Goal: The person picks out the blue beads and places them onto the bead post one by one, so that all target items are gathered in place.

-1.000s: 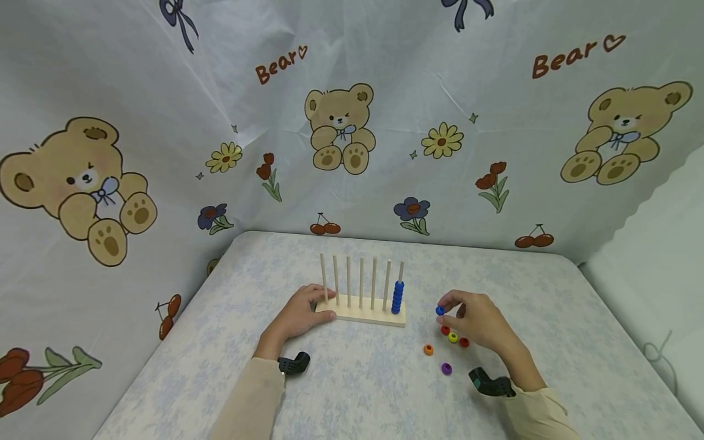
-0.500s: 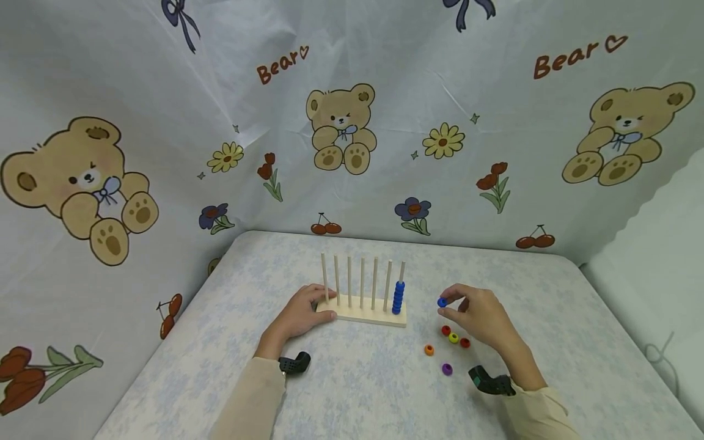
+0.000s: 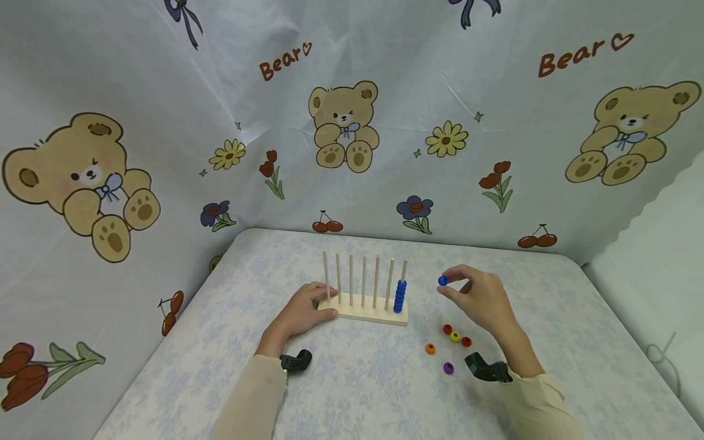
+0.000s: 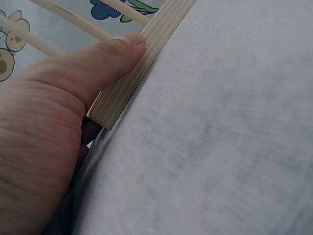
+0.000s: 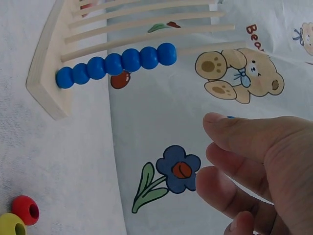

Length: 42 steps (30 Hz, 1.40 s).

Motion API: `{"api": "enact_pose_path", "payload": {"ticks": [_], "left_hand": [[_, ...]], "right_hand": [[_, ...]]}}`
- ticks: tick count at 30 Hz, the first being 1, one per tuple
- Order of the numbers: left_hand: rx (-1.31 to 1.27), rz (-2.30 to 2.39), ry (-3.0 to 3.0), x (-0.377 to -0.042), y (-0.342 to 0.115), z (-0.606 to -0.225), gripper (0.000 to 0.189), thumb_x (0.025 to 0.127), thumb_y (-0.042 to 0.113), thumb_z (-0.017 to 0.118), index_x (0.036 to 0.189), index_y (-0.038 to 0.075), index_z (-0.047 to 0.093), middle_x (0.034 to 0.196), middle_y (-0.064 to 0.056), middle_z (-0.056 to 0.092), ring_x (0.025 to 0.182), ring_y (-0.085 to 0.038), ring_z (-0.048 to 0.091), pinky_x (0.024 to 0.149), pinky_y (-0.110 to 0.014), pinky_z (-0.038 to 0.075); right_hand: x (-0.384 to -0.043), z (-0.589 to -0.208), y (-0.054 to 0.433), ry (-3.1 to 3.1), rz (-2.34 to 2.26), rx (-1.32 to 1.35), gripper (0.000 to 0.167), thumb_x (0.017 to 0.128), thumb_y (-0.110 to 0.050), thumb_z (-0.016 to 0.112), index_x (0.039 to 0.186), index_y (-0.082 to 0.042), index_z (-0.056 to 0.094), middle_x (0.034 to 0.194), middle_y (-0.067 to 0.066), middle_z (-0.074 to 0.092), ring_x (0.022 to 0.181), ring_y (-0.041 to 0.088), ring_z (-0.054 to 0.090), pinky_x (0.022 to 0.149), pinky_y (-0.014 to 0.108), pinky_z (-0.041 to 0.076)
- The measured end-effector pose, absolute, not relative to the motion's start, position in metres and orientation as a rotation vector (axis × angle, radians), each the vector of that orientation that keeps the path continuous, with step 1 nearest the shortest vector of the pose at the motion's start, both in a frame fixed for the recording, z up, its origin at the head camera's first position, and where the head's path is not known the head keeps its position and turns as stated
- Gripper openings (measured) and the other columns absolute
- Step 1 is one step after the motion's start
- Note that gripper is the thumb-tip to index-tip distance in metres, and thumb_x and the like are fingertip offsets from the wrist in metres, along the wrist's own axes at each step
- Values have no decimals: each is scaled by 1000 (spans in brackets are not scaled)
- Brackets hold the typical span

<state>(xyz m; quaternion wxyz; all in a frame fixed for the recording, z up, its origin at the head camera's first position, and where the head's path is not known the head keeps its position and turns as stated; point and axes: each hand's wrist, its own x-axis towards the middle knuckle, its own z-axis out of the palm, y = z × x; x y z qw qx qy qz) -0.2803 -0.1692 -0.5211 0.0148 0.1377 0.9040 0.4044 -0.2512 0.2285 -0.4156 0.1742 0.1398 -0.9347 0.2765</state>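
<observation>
A wooden peg stand (image 3: 363, 310) with several upright pegs is on the table; its rightmost peg carries a stack of blue beads (image 3: 399, 297). My left hand (image 3: 301, 311) grips the left end of the base, its thumb lying along the front edge in the left wrist view. To the right of the stand, my right hand (image 3: 481, 298) pinches a single blue bead (image 3: 443, 280) between thumb and fingertips, above the table and apart from the pegs. In the right wrist view that bead is almost wholly hidden behind the thumb.
Loose beads lie below the right hand: two red (image 3: 448, 329), one yellow (image 3: 455, 337), one orange (image 3: 431, 349) and one purple (image 3: 448, 368). A bear-printed cloth (image 3: 363, 201) hangs behind the table (image 3: 352, 379). A cable (image 3: 662, 354) hangs at the far right.
My right hand has risen, lifting the blue bead away from the loose beads to about the height of the stack's top. The left hand has stayed on the stand.
</observation>
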Motion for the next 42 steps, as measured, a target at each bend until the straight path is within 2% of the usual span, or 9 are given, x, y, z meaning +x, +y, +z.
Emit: {"api": "enact_pose_path", "payload": {"ticks": [8, 24, 33, 42], "left_hand": [[425, 1239, 2830, -282, -169, -520, 49, 81, 54, 79, 127, 44, 65, 140, 9, 55, 138, -23, 45, 113, -55, 38], [418, 1241, 2829, -280, -168, -518, 48, 82, 53, 79, 127, 45, 65, 140, 10, 55, 138, -23, 46, 113, -54, 38], [414, 1248, 2829, -279, -168, -518, 47, 82, 51, 80, 126, 45, 66, 139, 11, 55, 138, -22, 46, 113, -54, 39], [418, 1268, 2820, -278, -168, -517, 46, 81, 51, 80, 125, 45, 66, 139, 11, 56, 137, -22, 46, 114, -54, 38]], "right_hand": [[-256, -404, 222, -2538, 816, 443, 27, 83, -23, 84, 105, -12, 73, 93, 8, 77, 60, 12, 60, 50, 23, 48], [-265, -384, 197, -2491, 896, 436, 25, 83, -23, 84, 102, -11, 73, 95, 8, 76, 61, 14, 59, 51, 23, 49], [-262, -376, 186, -2450, 925, 460, 27, 83, -23, 84, 106, -11, 74, 97, 7, 76, 62, 14, 59, 53, 23, 49], [-260, -370, 175, -2426, 959, 505, 27, 84, -23, 83, 107, -13, 75, 97, 6, 76, 60, 12, 58, 50, 23, 48]]}}
